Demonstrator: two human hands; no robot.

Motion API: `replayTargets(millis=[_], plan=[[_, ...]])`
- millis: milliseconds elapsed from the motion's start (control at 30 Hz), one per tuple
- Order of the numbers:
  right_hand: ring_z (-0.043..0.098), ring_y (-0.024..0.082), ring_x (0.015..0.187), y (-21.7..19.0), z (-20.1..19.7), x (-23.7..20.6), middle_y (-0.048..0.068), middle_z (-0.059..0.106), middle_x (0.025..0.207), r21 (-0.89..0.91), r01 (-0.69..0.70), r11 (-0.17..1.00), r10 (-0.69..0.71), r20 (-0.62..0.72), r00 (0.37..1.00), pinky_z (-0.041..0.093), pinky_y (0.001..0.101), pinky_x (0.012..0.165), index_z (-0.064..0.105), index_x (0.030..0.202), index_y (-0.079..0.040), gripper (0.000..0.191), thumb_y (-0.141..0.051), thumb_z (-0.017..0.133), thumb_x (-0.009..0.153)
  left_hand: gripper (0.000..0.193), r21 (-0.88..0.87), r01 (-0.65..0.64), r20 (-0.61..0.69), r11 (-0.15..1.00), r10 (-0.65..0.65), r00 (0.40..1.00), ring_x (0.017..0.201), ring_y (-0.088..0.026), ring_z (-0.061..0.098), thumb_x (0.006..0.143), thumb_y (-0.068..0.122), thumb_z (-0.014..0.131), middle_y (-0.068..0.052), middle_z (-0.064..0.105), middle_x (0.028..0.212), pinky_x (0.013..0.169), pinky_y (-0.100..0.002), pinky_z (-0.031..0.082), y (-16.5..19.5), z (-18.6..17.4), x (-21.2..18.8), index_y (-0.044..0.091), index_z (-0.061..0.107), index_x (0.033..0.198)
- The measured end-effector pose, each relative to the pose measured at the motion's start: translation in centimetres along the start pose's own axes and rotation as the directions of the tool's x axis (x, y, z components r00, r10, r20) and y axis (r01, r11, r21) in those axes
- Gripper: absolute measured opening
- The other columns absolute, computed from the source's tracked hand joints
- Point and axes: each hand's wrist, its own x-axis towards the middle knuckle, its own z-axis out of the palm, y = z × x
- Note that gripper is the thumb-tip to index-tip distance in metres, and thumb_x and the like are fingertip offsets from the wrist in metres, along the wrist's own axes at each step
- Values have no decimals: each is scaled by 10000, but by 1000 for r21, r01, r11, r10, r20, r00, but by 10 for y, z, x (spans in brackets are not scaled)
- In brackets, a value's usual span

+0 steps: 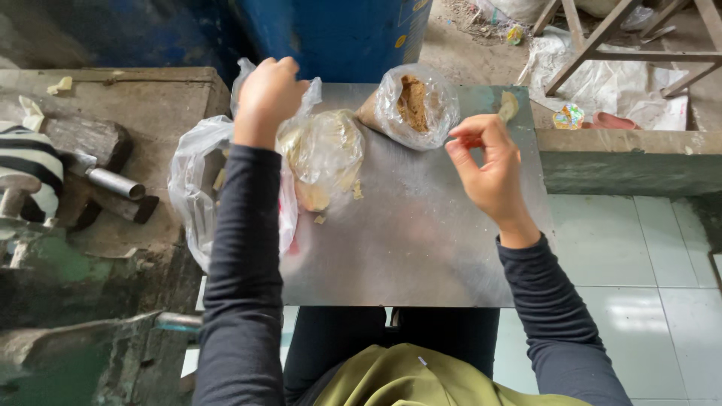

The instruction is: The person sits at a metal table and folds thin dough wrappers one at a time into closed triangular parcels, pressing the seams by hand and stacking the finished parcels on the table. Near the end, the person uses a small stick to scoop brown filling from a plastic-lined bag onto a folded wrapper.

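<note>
**Pinching a dough bag on a steel sheet**

Rough concrete and a metal pipe [114, 183] lay at far left, beside the steel worktop [421, 248]. A loose plastic bag [192, 188] overhung its left edge. The left hand [267, 98] was closed, pinching the neck of the dough bag [325, 150] resting on the sheet; a firm, high pinch would keep it from slipping. A brown-filled bag [414, 101] sat just beside it. The right hand [489, 162] hovered half-curled, empty. Bare steel lay open toward the body; the right edge dropped to tile.
</note>
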Motion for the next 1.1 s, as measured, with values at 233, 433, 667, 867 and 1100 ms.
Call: replayTargets(millis=[233,433,667,867,1100], plan=[[594,103,1044,-15,55,9,45,592,1162,349,-51,936,33,56,998,508,242,954,568,1180,-48,150,-70,676,1078,447,3,259,-209,966,-253,945,913,-419,676,868,443,737,-209,689,997,737,-554,523,60,35,-112,34,648,1024],[601,99,963,9,121,33,50,551,1136,204,-185,961,168,101,981,544,245,804,522,1227,-54,355,-131,756,972,305,-556,-16,-140,831,-74,987,933,-405,684,941,279,706,-237,686,1045,834,-478,547,89,73,-135,-7,721,1047],[610,98,976,36,111,16,62,620,1144,433,-336,836,211,312,926,560,244,866,584,1210,-12,336,4,749,917,454,-712,99,-116,695,-256,960,850,-262,689,898,284,798,-177,632,1174,740,-378,564,110,56,-199,-23,606,1171],[644,106,1050,-18,86,8,53,618,1155,579,-251,776,28,365,931,561,258,955,602,1136,-42,221,78,695,975,466,-851,78,-140,520,-367,920,761,-155,674,889,153,740,-98,648,950,665,-294,561,117,49,-195,-6,505,1259],[651,316,1017,-111,56,10,129,644,1096,-258,312,914,-295,105,950,531,392,848,680,978,-51,189,108,670,877,288,-963,-259,-261,72,-486,834,804,-97,550,1015,-21,533,-24,507,953,719,-261,516,99,55,-255,39,464,1288]])
